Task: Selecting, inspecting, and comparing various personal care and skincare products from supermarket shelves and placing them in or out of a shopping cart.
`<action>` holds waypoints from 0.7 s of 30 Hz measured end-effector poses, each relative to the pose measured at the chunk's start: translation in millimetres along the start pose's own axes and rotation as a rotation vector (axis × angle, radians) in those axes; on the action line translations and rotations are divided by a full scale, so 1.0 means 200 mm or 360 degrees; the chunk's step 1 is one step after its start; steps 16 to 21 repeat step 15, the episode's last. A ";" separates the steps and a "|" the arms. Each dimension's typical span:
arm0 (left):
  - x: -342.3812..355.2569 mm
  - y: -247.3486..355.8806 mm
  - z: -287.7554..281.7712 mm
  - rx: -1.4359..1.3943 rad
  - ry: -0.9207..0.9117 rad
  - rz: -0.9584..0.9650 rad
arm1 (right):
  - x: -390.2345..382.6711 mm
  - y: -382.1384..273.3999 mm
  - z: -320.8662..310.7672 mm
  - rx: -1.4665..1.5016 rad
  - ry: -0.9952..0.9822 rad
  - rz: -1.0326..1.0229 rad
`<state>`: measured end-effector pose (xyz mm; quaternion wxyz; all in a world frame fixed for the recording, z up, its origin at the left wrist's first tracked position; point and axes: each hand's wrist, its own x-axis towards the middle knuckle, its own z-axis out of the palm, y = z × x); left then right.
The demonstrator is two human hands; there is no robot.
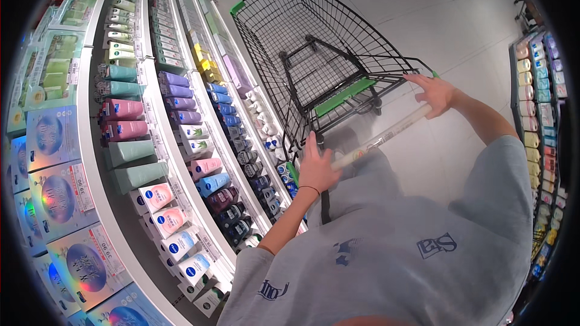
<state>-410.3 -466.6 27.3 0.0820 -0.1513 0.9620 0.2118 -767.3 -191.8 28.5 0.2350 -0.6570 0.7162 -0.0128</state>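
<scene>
A black wire shopping cart (266, 42) with green corner pieces stands in front of me, its basket holding nothing I can make out. Its pale, see-through handlebar (386, 135) runs between my hands. My left hand (318, 163) rests at the bar's left end, fingers stretched forward toward the cart's rim. At the right end my right hand (432, 93) lies over the bar with its fingers spread forward. Neither hand wraps round the bar. A green flap (344, 96) sits at the near side of the basket.
Tall white shelves (112, 163) with tubes, bottles and boxes run close along the left, near the cart's left side. Boxed sets (60, 199) stand at far left. Another stocked shelf (531, 102) lines the right. Pale floor tiles (471, 30) stretch between.
</scene>
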 end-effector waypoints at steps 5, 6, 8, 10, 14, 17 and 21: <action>0.16 -0.02 -0.08 -0.0070 -0.0051 -0.0057 | 0.15 0.18 -0.09 -0.0050 0.0008 -0.0085; 0.20 -0.03 -0.09 -0.0089 -0.0074 -0.0074 | 0.17 0.22 -0.10 -0.0071 0.0032 -0.0098; 0.28 -0.06 -0.09 -0.0043 -0.0010 -0.0060 | 0.24 0.29 -0.16 -0.0100 0.0048 -0.0125; 0.37 -0.07 -0.12 -0.0005 0.0001 -0.0064 | 0.29 0.39 -0.21 -0.0100 0.0099 -0.0185; 0.58 -0.10 -0.21 -0.0007 -0.0056 -0.0132 | 0.44 0.53 -0.41 -0.0137 -0.0043 -0.0106; 0.63 -0.10 -0.26 0.0020 -0.0171 -0.0171 | 0.48 0.55 -0.49 -0.0168 -0.0093 -0.0111; 0.63 -0.10 -0.26 0.0020 -0.0171 -0.0171 | 0.48 0.55 -0.49 -0.0168 -0.0093 -0.0111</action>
